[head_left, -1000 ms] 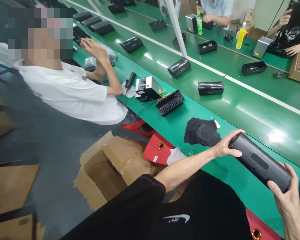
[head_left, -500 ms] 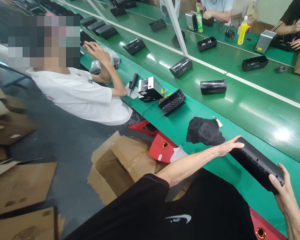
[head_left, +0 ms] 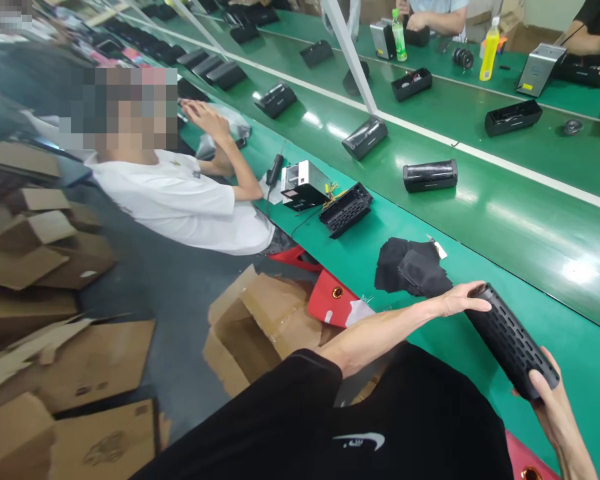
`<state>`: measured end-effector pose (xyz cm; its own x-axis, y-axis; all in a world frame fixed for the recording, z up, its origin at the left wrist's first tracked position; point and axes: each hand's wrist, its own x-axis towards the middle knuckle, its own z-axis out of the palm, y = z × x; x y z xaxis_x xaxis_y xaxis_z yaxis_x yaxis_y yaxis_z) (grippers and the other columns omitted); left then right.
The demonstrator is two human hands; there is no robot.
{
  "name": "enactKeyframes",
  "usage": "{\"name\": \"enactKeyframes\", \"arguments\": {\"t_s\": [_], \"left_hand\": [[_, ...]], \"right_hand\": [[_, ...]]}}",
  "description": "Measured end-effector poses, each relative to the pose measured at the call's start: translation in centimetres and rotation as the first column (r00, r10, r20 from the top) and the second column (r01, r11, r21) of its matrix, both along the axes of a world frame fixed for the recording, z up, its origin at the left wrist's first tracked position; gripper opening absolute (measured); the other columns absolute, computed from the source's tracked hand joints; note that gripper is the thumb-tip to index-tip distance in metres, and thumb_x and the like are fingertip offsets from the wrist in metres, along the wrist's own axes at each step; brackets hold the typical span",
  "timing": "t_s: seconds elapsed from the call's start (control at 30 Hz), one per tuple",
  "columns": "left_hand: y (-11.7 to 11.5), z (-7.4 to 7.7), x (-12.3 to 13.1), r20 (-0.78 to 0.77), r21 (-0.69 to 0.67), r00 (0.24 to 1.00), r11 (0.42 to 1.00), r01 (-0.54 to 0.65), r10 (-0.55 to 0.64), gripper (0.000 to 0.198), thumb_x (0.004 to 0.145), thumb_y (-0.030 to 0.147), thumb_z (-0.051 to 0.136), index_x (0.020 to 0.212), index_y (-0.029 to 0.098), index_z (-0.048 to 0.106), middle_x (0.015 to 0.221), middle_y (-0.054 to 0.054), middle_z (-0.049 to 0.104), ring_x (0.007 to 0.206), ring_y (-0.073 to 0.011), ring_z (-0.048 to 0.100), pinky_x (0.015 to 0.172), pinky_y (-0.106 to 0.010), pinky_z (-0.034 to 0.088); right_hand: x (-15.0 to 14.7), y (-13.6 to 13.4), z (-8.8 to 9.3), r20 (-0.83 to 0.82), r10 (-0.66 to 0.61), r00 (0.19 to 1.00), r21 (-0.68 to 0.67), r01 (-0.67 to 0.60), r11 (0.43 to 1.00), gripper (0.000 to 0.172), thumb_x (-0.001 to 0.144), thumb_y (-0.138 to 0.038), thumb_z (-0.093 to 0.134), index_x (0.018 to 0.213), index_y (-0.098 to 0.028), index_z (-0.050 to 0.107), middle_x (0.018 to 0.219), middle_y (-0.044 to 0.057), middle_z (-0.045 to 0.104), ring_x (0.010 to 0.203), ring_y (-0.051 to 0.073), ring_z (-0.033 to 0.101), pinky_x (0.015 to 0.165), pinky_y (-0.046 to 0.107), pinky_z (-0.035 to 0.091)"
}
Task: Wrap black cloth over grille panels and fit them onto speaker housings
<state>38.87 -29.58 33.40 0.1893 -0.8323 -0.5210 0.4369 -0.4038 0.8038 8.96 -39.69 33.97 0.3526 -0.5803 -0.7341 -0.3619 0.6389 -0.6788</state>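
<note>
Between both hands I hold a long black speaker housing above the green bench, its slotted grille side turned up. My left hand grips its far end, thumb lying on the top edge. Around the near end my right hand is wrapped, with its thumb on the slotted face. Just beyond my left hand lies a loose stack of black cloth-like sheets. A small white-and-metal item rests against that stack.
On the bench to the left stand a slotted black casing and a silver-black box with yellow wires. Black housings sit along the green conveyor. A co-worker in a white shirt is at left, above a cardboard box.
The speaker housing has rolled in my hands, so its slotted grille now shows instead of the smoother side. Both hands keep their hold. My view has shifted slightly left.
</note>
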Motion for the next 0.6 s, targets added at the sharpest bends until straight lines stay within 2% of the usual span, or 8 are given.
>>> {"name": "enactKeyframes", "arguments": {"t_s": [0.07, 0.17, 0.23, 0.3, 0.4, 0.47, 0.53, 0.6], "left_hand": [[-0.1, -0.4, 0.2, 0.007, 0.015, 1.000, 1.000, 0.014, -0.014, 0.100, 0.065, 0.056, 0.093, 0.151, 0.020, 0.059, 0.159, -0.013, 0.057, 0.151, -0.0398, 0.047, 0.128, -0.054, 0.034], [0.0, -0.5, 0.6, -0.062, -0.021, 0.994, 0.996, 0.089, -0.090, 0.119, 0.065, 0.052, 0.095, 0.166, 0.023, 0.040, 0.165, -0.014, 0.049, 0.151, -0.0384, 0.048, 0.124, -0.053, 0.040], [0.2, -0.6, 0.9, -0.057, -0.039, 0.991, 0.992, 0.122, -0.124, 0.125, 0.066, 0.052, 0.095, 0.170, 0.023, 0.032, 0.166, -0.016, 0.048, 0.150, -0.0383, 0.050, 0.122, -0.053, 0.043], [-0.1, -0.9, 1.3, -0.018, -0.038, 0.993, 0.993, 0.113, -0.114, 0.120, 0.067, 0.055, 0.094, 0.168, 0.023, 0.036, 0.164, -0.016, 0.051, 0.149, -0.0385, 0.052, 0.123, -0.054, 0.043], [-1.7, -1.8, 1.9, 0.034, -0.001, 0.997, 0.998, 0.066, -0.066, 0.114, 0.068, 0.059, 0.094, 0.164, 0.026, 0.044, 0.165, -0.014, 0.050, 0.153, -0.0392, 0.046, 0.127, -0.056, 0.037], [-3.3, -2.0, 2.1, 0.064, 0.057, 0.998, 0.998, -0.001, -0.003, 0.118, 0.069, 0.063, 0.093, 0.167, 0.028, 0.038, 0.170, -0.018, 0.042, 0.157, -0.0414, 0.041, 0.127, -0.060, 0.034], [-4.7, -1.2, 1.9, 0.093, 0.074, 0.992, 0.993, -0.091, 0.084, 0.121, 0.072, 0.066, 0.089, 0.171, 0.031, 0.028, 0.175, -0.020, 0.031, 0.157, -0.0431, 0.038, 0.125, -0.063, 0.035], [-5.3, 1.2, 1.1, 0.075, -0.046, 0.986, 0.988, -0.148, 0.151, 0.112, 0.080, 0.070, 0.082, 0.171, 0.033, 0.028, 0.175, -0.019, 0.031, 0.154, -0.0419, 0.043, 0.121, -0.062, 0.041]], "right_hand": [[0.1, 0.5, -0.3, 0.005, 0.001, 1.000, -0.011, -0.001, 1.000, 0.110, 0.062, -0.063, 0.093, 0.156, -0.030, 0.046, 0.140, 0.015, 0.061, 0.092, 0.032, 0.071, 0.078, 0.055, 0.064], [-0.2, 0.6, -1.1, 0.004, 0.023, 1.000, 0.073, -0.023, 0.997, 0.100, 0.070, -0.068, 0.086, 0.153, -0.027, 0.049, 0.133, 0.015, 0.066, 0.095, 0.036, 0.074, 0.081, 0.056, 0.062], [-0.6, 0.3, -2.1, -0.005, 0.044, 0.999, 0.112, -0.043, 0.993, 0.095, 0.073, -0.069, 0.084, 0.151, -0.027, 0.052, 0.136, 0.015, 0.067, 0.103, 0.038, 0.074, 0.084, 0.056, 0.062], [-0.9, -0.1, -3.1, -0.018, 0.058, 0.998, 0.112, -0.056, 0.992, 0.093, 0.067, -0.067, 0.089, 0.144, -0.024, 0.058, 0.138, 0.015, 0.067, 0.116, 0.039, 0.070, 0.091, 0.054, 0.061], [-0.2, -1.1, -4.3, -0.006, 0.020, 1.000, 0.096, -0.019, 0.995, 0.091, 0.059, -0.062, 0.095, 0.133, -0.018, 0.066, 0.131, 0.016, 0.071, 0.131, 0.039, 0.062, 0.105, 0.051, 0.056], [1.4, -2.4, -4.4, 0.017, -0.040, 0.999, 0.069, 0.039, 0.997, 0.086, 0.060, -0.063, 0.093, 0.128, -0.017, 0.068, 0.126, 0.016, 0.072, 0.134, 0.041, 0.059, 0.108, 0.055, 0.054], [3.9, -4.7, -4.1, 0.039, -0.110, 0.993, 0.013, 0.110, 0.994, 0.079, 0.063, -0.063, 0.091, 0.123, -0.018, 0.069, 0.127, 0.016, 0.071, 0.132, 0.042, 0.059, 0.103, 0.062, 0.055], [6.9, -8.2, -3.5, 0.080, -0.174, 0.981, -0.069, 0.180, 0.981, 0.075, 0.064, -0.065, 0.089, 0.121, -0.020, 0.067, 0.134, 0.017, 0.067, 0.127, 0.041, 0.062, 0.095, 0.067, 0.057]]}}
